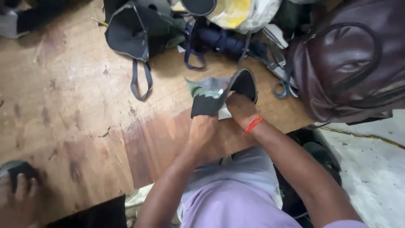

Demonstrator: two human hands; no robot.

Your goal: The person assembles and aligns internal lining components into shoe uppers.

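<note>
The wooden desk [76, 109] runs out just below the hands: its near edge cuts diagonally from the lower left up toward the right, passing under both forearms, and the person's lap in pale lilac cloth sits right against it. To the left of the hands the desk surface lies open and bare, stained and scuffed, giving wide room on that side. Behind and to the right the room closes in: a dark fabric bag piece with hanging straps [135, 33], a yellow and white plastic bag [240, 12], a pair of blue-handled scissors [284, 86] and a large brown leather backpack [354, 59] crowd the far edge. The left hand [202, 128] is closed around the lower end of a dark fabric piece [211, 99], pinching it from below. The right hand [240, 107], with a red thread band [253, 124] at the wrist, grips the same piece from the right side, fingers tucked behind it. The piece is held just above the desk near its front edge; it is black with grey and green panels, and its upper right part curves into a rounded flap with a light trimmed rim.
</note>
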